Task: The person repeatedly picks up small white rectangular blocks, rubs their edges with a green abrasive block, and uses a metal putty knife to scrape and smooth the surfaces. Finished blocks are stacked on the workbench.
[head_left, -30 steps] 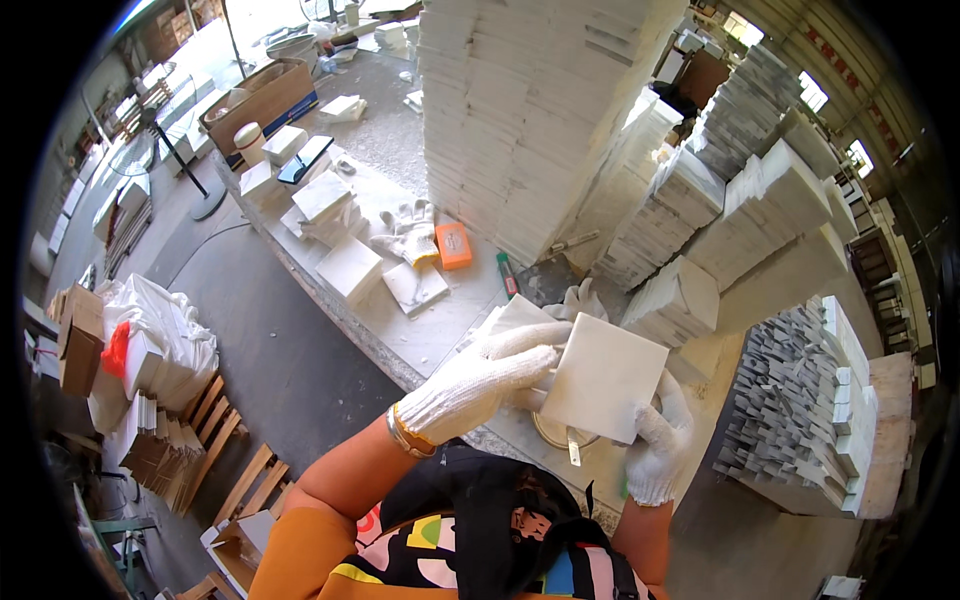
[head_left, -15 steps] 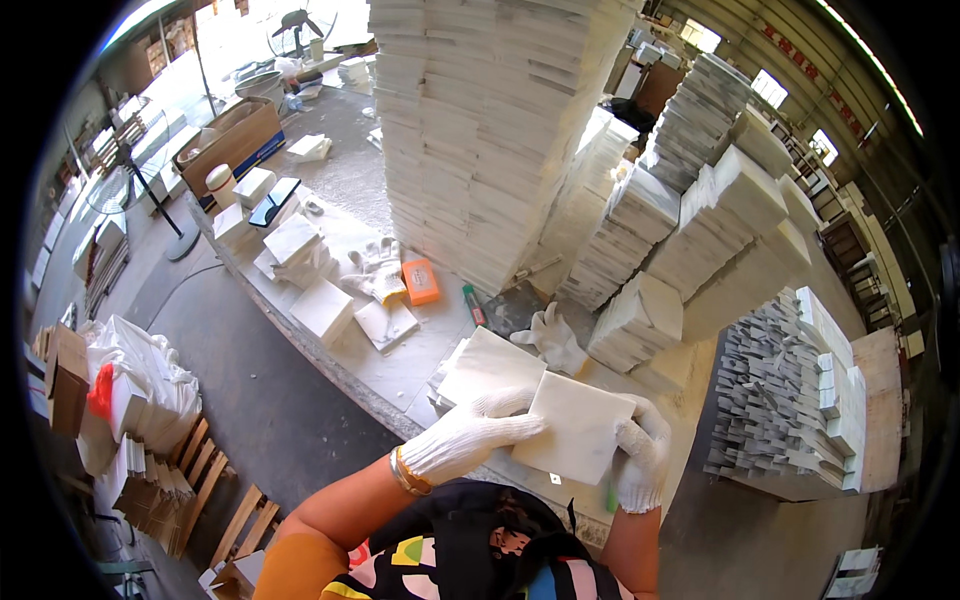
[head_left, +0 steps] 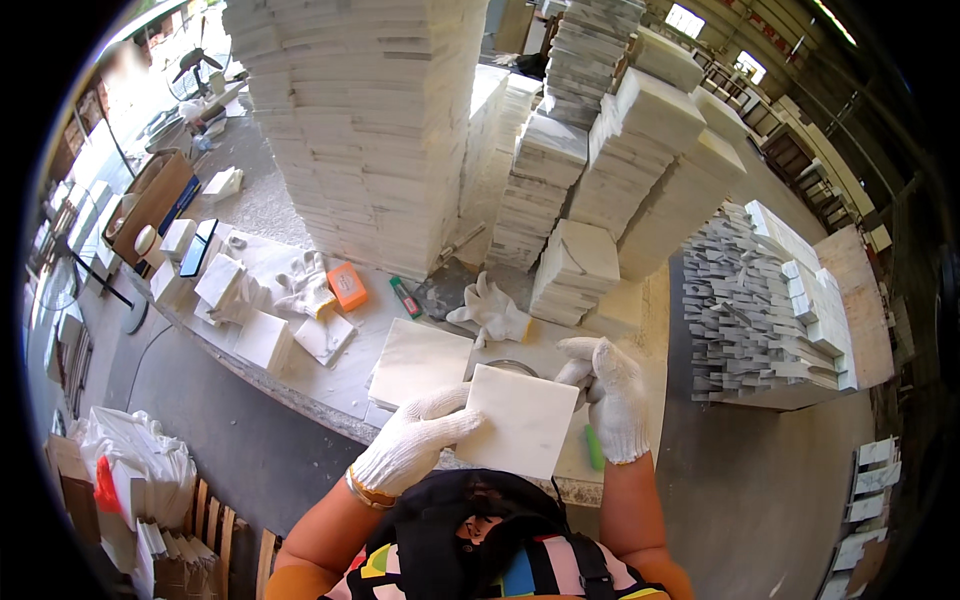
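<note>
One white tile (head_left: 524,426): square and flat, held up over the near edge of the bench (head_left: 340,378), in front of the person's tummy.
Left hand (head_left: 412,442): in a white glove, bent closed on the left side of the white tile. Not all of its fingertips show.
Right hand (head_left: 612,398): in a white glove too, about half open, with bent fingers pointing left at the tile's right edge. I cannot tell if they touch it. Nothing else shows in this hand.
Tile pile (head_left: 420,358): low, on the bench, just past the left hand.
Loose glove (head_left: 490,312): white, on the bench, past the white tile.
Round ring (head_left: 514,367): partly hidden behind the white tile.
Green thing (head_left: 594,447): near the right wrist, too small to name.
Orange box (head_left: 347,287): farther back, with a green and red tube (head_left: 404,298) to its right.
Tall stack (head_left: 350,130): lots of thin white slabs, standing behind the box.
</note>
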A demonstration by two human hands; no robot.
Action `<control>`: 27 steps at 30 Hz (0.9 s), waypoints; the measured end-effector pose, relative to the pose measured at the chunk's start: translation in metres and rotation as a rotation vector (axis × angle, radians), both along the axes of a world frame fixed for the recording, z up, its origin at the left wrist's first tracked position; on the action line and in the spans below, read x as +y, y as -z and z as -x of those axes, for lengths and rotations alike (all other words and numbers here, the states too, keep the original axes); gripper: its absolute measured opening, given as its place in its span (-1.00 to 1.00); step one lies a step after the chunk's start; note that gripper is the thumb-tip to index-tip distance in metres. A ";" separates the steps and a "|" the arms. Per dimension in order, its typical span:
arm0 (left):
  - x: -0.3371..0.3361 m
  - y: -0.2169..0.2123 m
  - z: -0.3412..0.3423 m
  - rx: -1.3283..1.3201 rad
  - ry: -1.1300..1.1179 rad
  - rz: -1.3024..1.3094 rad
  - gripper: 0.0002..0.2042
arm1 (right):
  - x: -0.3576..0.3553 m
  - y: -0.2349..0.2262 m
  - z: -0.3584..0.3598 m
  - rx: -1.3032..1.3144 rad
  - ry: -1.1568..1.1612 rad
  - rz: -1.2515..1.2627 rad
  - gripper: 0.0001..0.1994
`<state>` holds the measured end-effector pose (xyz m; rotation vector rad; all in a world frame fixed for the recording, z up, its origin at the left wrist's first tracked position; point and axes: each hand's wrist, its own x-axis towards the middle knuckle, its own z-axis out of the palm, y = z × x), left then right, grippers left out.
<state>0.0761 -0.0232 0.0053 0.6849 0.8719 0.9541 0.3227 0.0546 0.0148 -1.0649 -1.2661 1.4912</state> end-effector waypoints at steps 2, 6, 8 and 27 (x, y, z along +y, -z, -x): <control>-0.001 0.000 -0.002 -0.039 -0.031 0.025 -0.49 | 0.001 0.003 -0.005 -0.050 -0.055 0.003 -0.44; -0.001 0.008 0.001 0.025 -0.010 0.015 -0.48 | -0.003 -0.001 0.006 -0.111 -0.222 -0.065 -0.44; -0.002 0.009 -0.003 -0.047 -0.046 0.055 -0.50 | -0.005 -0.007 0.010 -0.104 -0.301 0.052 -0.53; 0.006 0.013 -0.049 -0.025 -0.003 -0.020 -0.21 | -0.037 0.042 0.017 0.626 0.001 0.728 -0.54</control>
